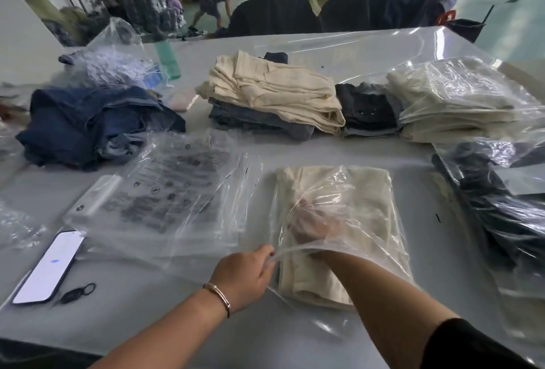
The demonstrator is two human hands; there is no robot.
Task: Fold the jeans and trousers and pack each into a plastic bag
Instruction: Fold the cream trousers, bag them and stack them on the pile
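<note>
A folded pair of cream trousers (368,200) lies in front of me, partly inside a clear plastic bag (339,182). My left hand (244,274) pinches the bag's open edge at the near left. My right hand (312,228) is inside the bag, resting flat on the trousers and seen through the plastic. A stack of empty printed plastic bags (165,191) lies to the left. Folded cream and grey trousers (274,94) are stacked at the middle of the table.
Loose blue jeans (88,123) are heaped at the left. Bagged cream trousers (454,103) and bagged dark jeans (501,212) sit at the right. A phone (50,268) and a key fob (76,293) lie near left. People work in the background.
</note>
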